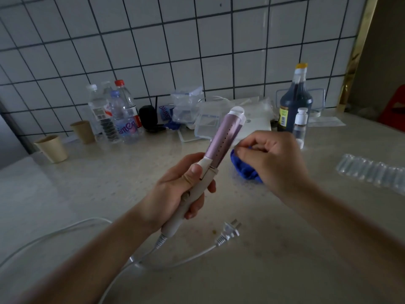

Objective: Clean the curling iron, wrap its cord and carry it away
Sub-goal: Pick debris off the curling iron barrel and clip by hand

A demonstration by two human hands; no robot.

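Note:
My left hand (184,189) grips the cream handle of the curling iron (221,139), which points up and away, its pink barrel ending in a white tip. To the right of the barrel, my right hand (271,156) holds a bunched blue cloth (244,167) with curled fingers, close to the barrel but apart from it. The iron's white cord (140,260) trails from the handle's base across the counter, loose and unwrapped. Its plug (229,232) lies on the counter below my hands.
Several plastic bottles (114,115) and two paper cups (53,148) stand at the back left by the tiled wall. A dark bottle (293,102), a small white-capped bottle (300,121) and clear packaging (206,119) crowd the back. Bubble wrap (372,172) lies at right.

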